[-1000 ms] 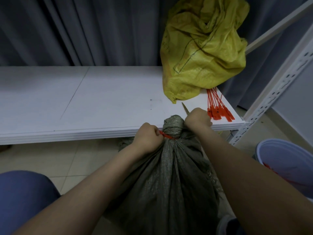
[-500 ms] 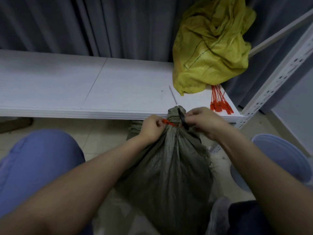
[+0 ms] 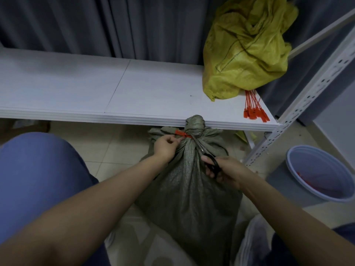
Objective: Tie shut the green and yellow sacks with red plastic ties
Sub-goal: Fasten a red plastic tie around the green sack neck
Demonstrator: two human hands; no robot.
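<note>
Pinching the red tie (image 3: 182, 134) with the left hand (image 3: 166, 145) at the green sack (image 3: 190, 189) neck; gripping scissors (image 3: 203, 150) in the right hand (image 3: 226, 172), blades reaching up to that tie (yellow sack (image 3: 244, 50) well beyond both hands, on the shelf (image 3: 76, 83)).

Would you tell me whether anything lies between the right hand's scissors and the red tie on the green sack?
Nothing visible does. The scissors in the right hand run up the green sack's front, tips at the red tie; the left hand pinches the tie's tail off to the left.
</note>
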